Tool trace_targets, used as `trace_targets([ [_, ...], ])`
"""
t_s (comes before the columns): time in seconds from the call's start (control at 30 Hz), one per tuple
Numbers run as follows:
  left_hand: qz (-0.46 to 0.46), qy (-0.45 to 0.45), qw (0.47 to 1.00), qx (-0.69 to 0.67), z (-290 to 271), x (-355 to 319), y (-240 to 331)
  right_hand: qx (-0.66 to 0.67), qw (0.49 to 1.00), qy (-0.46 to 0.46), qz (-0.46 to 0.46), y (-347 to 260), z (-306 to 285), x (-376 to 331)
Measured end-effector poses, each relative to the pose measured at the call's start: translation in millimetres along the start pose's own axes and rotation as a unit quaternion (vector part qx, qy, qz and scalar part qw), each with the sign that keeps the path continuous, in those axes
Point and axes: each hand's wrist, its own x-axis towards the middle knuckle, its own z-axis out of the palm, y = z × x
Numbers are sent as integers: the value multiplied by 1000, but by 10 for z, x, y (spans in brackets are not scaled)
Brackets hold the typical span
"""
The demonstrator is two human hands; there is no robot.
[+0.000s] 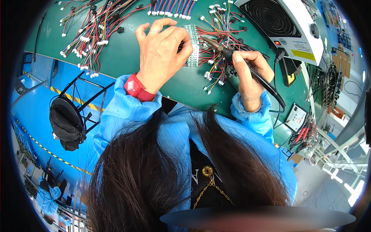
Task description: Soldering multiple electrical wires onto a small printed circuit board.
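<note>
In my right hand is a soldering iron, gripped like a pen with its metal tip pointing up and left. The tip is close to the right edge of a narrow green and white circuit board strip on the bench. My left hand is at the strip's left edge, thumb and index finger bent together in a pinch. What lies between those fingertips is mostly hidden by the hand. Bundles of thin coloured wires with white connectors lie to the right of the strip, under the iron.
More wire harnesses spread over the green bench at left. A row of blue and red cables lies at the far edge. A white fan unit stands at far right. Red-handled tools lie near a small white box.
</note>
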Motion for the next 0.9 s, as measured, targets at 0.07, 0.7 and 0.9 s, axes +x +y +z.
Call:
trace_targets([
  [0.07,15,39,999,-23,26,7,-11,6,1000,-1,9,5,10,2],
  [0.7,2,27,1000,5,33,4,9,5,999,-21,24,38,40,21],
  [0.9,6,26,1000,9,44,2,12,3,999,-21,25,57,38,17],
])
